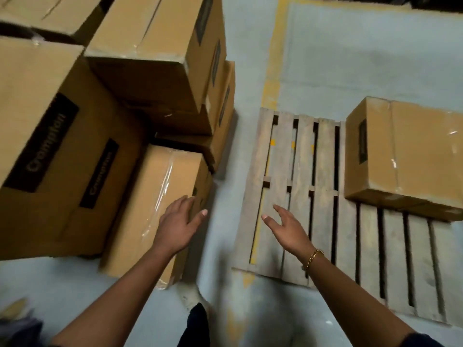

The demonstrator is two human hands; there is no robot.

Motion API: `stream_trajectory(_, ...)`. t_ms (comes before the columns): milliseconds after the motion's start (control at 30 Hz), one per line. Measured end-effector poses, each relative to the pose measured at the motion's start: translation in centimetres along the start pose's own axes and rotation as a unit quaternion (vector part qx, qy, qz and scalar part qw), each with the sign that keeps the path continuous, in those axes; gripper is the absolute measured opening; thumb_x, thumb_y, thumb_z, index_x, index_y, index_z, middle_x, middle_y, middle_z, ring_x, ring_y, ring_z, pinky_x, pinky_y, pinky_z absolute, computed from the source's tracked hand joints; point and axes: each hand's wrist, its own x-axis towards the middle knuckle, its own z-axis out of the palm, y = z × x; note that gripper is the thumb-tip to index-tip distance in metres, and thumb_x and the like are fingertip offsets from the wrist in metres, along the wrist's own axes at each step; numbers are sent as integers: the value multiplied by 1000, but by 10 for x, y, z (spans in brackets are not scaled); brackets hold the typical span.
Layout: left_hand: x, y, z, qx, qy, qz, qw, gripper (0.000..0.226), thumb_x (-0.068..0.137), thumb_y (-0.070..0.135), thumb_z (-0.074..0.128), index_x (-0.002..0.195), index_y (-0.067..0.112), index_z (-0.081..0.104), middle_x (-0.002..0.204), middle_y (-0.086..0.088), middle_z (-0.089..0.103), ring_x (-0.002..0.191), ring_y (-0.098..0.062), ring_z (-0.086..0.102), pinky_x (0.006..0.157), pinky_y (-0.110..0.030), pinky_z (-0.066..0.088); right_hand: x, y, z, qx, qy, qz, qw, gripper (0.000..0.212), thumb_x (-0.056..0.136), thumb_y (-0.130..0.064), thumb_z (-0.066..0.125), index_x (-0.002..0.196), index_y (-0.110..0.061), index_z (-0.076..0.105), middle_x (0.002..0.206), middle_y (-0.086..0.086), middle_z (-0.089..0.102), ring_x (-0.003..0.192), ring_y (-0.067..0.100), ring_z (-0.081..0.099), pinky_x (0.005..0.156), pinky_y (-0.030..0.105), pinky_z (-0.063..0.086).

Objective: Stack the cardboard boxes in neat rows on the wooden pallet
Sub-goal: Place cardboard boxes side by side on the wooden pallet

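Observation:
A wooden pallet (295, 201) lies on the grey floor at the right. One cardboard box (411, 156) sits on its far right part. At the left stands a pile of several cardboard boxes (155, 58). The nearest one, a taped box (152, 206), lies low on the floor. My left hand (179, 226) reaches over the near right corner of that box with its fingers spread; I cannot tell whether it touches. My right hand (288, 227) hovers over the pallet's left slats, fingers spread, holding nothing.
A large box with dark printed labels (57, 156) stands at the far left. A yellow floor line (271, 78) runs behind the pallet. A strip of bare floor (225, 221) separates the pile from the pallet. My dark trouser leg (196, 326) shows at the bottom.

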Motion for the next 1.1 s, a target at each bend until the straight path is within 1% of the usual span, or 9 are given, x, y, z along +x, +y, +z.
stream_trajectory(200,35,-143,-31,-15,-34,-64,997,79,92,70,36,155,22,42,162,-3,37,149,-23,31,118,-43,29,52,-70,142,58,-43,30,997,69,98,-53,56,154,-18,39,162,2,36,149,19,33,123,41,26)
stream_trajectory(300,49,-200,-37,-22,-46,-88,995,71,101,63,43,157,20,39,165,-4,34,150,-26,30,117,-42,29,76,-97,198,81,-71,37,994,70,98,-56,56,156,-20,38,163,0,35,150,19,32,123,44,26)
stream_trajectory(467,69,-268,-24,-51,-55,-150,986,69,102,56,47,158,16,37,165,-9,32,151,-30,29,119,-45,29,108,-113,270,109,-93,76,987,77,98,-56,55,159,-15,31,164,6,33,148,24,35,118,37,30)
stream_trajectory(567,74,-298,-10,-95,-58,-205,972,75,100,59,49,160,16,33,166,-9,30,150,-31,30,121,-48,30,120,-107,308,111,-81,108,984,75,99,-52,57,157,-11,33,161,9,37,146,27,38,113,35,32)
stream_trajectory(667,73,-323,6,-123,-77,-258,955,79,99,61,51,163,22,25,168,-8,24,151,-33,28,121,-51,28,130,-96,341,102,-80,111,985,58,102,-44,55,147,-9,44,150,11,50,138,30,47,108,35,36)
stream_trajectory(767,76,-340,21,-111,-96,-264,953,84,99,59,53,165,22,15,170,-8,16,154,-34,23,121,-52,25,137,-85,366,115,-84,122,982,61,102,-52,49,150,-14,42,148,9,53,135,32,50,111,41,38)
stream_trajectory(933,85,-348,37,-120,-81,-290,946,89,98,59,54,165,24,7,172,-7,6,156,-37,18,121,-55,25,149,-63,384,112,-73,129,983,52,107,-48,39,149,-19,45,143,6,57,130,29,54,102,31,38)
stream_trajectory(1000,87,-348,42,-117,-63,-294,947,91,97,58,57,165,24,7,172,-9,6,155,-38,19,121,-54,27,150,-56,386,119,-75,132,981,50,106,-51,38,148,-24,47,136,0,59,128,27,56,106,39,45)
stream_trajectory(1100,90,-346,46,-103,-35,-306,946,94,97,59,58,165,21,6,171,-13,7,155,-38,17,121,-52,25,149,-48,389,161,-67,148,973,51,103,-60,39,145,-32,48,132,-7,59,125,25,58,103,54,50)
